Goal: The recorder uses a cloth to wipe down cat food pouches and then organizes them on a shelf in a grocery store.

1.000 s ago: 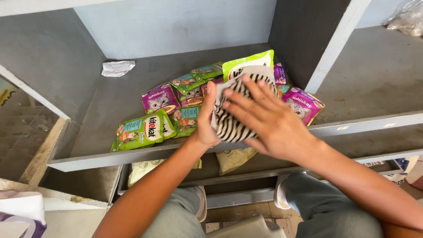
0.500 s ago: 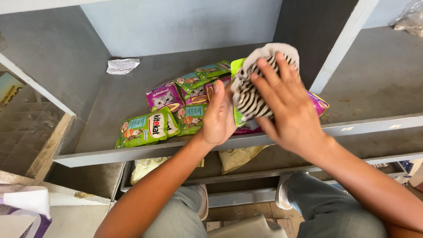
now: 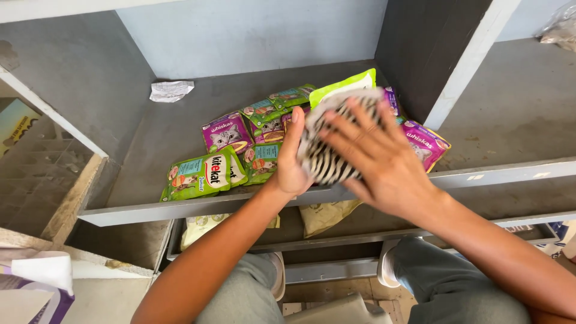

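Step in hand: both hands are on a striped pouch [image 3: 329, 150], holding it just above the pouches that lie on the shelf [image 3: 150, 180].
Left hand [image 3: 293, 165]: its grip is closed on the near left edge of the striped pouch, thumb up along the side, fingers hidden underneath.
Right hand [image 3: 375, 159]: it lies flat on the face of the striped pouch, fingers spread; this is a press, not a pinch, with nothing wrapped round.
Striped pouch: black and white, tilted, its upper edge against a lime-green pouch [image 3: 345, 87] behind it.
Around it: a green pouch [image 3: 201, 174] at the shelf's front left, a purple pouch [image 3: 227, 133] behind that, another purple one [image 3: 425, 143] at the right by the upright, and a crumpled paper [image 3: 171, 90] well apart at the back.
Below: pale bags [image 3: 324, 215] on the lower shelf.
Next move calls for: in my judgement, a steady hold with the left hand, since the right only presses, and a bare spot among the crowded pouches.
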